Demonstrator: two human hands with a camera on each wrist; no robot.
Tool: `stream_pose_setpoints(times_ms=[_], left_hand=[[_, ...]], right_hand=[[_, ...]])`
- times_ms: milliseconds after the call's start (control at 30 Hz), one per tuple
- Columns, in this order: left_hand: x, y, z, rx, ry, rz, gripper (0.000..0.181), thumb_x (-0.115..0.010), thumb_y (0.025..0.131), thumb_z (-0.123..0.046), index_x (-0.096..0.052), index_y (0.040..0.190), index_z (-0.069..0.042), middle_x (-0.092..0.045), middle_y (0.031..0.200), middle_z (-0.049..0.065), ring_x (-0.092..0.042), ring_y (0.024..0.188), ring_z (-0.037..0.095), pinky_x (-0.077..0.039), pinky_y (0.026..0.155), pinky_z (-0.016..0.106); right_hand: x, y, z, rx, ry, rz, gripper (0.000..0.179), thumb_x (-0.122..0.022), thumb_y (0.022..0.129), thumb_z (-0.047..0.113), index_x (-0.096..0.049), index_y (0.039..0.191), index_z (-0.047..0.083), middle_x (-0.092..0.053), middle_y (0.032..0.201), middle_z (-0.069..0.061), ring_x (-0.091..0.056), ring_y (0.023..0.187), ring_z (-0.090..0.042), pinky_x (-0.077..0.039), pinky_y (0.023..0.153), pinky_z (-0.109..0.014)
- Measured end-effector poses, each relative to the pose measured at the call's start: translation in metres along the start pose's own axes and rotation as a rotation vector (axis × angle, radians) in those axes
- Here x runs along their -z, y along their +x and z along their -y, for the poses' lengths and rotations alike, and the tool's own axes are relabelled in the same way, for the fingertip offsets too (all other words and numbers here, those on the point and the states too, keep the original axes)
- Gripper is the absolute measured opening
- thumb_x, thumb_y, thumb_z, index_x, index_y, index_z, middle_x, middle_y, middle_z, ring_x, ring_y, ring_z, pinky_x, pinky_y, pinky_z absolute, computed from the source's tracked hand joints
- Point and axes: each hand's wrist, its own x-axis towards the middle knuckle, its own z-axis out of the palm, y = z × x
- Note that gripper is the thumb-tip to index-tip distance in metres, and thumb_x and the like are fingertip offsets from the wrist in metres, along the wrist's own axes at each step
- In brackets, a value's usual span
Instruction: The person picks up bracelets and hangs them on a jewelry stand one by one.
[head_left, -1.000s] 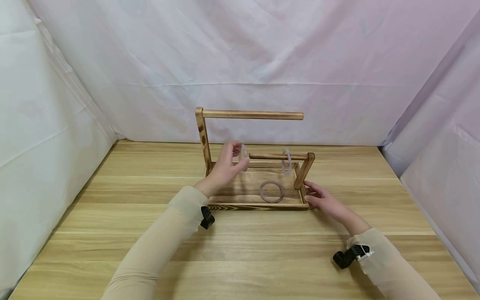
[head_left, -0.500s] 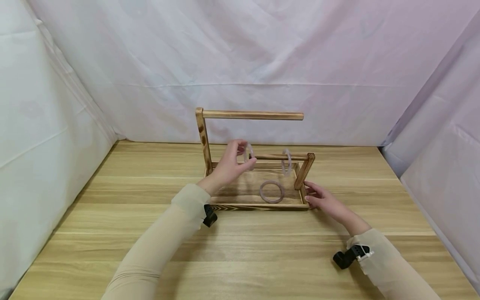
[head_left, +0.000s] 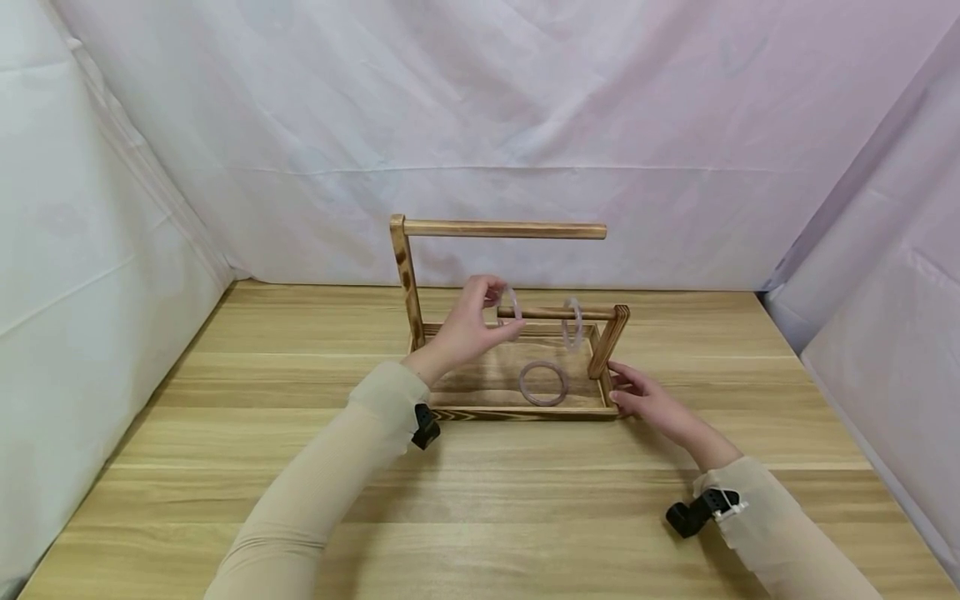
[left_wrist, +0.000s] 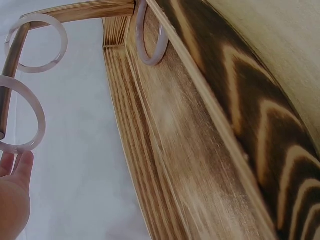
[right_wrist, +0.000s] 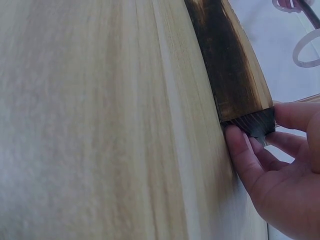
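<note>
My left hand [head_left: 468, 325] pinches a pale translucent bangle [left_wrist: 39, 115] at its lower edge. This bangle encircles the free left end of the lower bar [head_left: 542, 313] of a wooden bangle stand [head_left: 525, 414]. Farther right along that bar hangs a second pale bangle [left_wrist: 64, 40]. A third, darker mauve bangle [head_left: 543, 402] lies flat in the stand's tray. At the tray's right end, my right hand [head_left: 641, 396] grips the front corner, with thumb and fingers on either side of the dark scorched wood [right_wrist: 250, 120] in the right wrist view.
An upper bar [head_left: 502, 228] juts rightward from a tall post [head_left: 407, 279] on the stand's left, above the left hand. The stand rests on a wood-grain table [head_left: 510, 517]. White cloth [head_left: 480, 108] hangs behind and at both sides.
The left hand has moved right with its bangle, from left of the lower bar's tip to around it. The right hand and the other two bangles have stayed put.
</note>
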Motion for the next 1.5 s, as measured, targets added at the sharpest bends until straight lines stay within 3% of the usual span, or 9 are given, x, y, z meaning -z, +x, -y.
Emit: stream_pose_setpoints(times_ms=[300, 633, 1067, 1500], left_hand=[[0.000, 0.006, -0.006, -0.032, -0.027, 0.037, 0.056, -0.069, 0.084, -0.025, -0.040, 0.126, -0.003, -0.042, 0.125, 0.017, -0.046, 0.108, 0.023, -0.043, 0.101, 0.030], [-0.001, 0.011, -0.013, -0.031, 0.008, 0.059, 0.052, -0.072, 0.081, -0.028, -0.044, 0.119, -0.007, -0.045, 0.115, 0.006, -0.048, 0.103, 0.021, -0.045, 0.099, 0.027], [0.001, 0.014, -0.020, -0.056, -0.013, 0.084, 0.049, -0.071, 0.081, -0.023, -0.042, 0.115, -0.003, -0.043, 0.119, 0.010, -0.048, 0.109, 0.028, -0.042, 0.103, 0.029], [-0.003, 0.018, -0.025, -0.092, 0.050, 0.126, 0.048, -0.073, 0.079, -0.022, -0.042, 0.110, -0.003, -0.044, 0.112, 0.009, -0.049, 0.105, 0.028, -0.044, 0.099, 0.029]], right_hand=[[0.002, 0.000, 0.001, -0.010, -0.013, -0.010, 0.062, -0.047, 0.097, 0.010, -0.013, 0.146, -0.009, -0.035, 0.134, -0.038, -0.055, 0.106, -0.036, -0.053, 0.075, -0.025], [0.000, -0.001, 0.004, -0.003, -0.027, -0.008, 0.062, -0.047, 0.097, 0.011, -0.014, 0.145, -0.010, -0.036, 0.133, -0.037, -0.052, 0.111, -0.038, -0.052, 0.073, -0.025], [0.000, -0.001, 0.002, 0.005, -0.015, -0.008, 0.062, -0.047, 0.096, 0.009, -0.014, 0.145, -0.010, -0.037, 0.133, -0.038, -0.051, 0.111, -0.039, -0.053, 0.074, -0.025], [0.002, 0.000, -0.003, -0.007, -0.005, -0.013, 0.062, -0.047, 0.096, 0.010, -0.014, 0.146, -0.008, -0.036, 0.134, -0.037, -0.056, 0.103, -0.031, -0.053, 0.074, -0.025]])
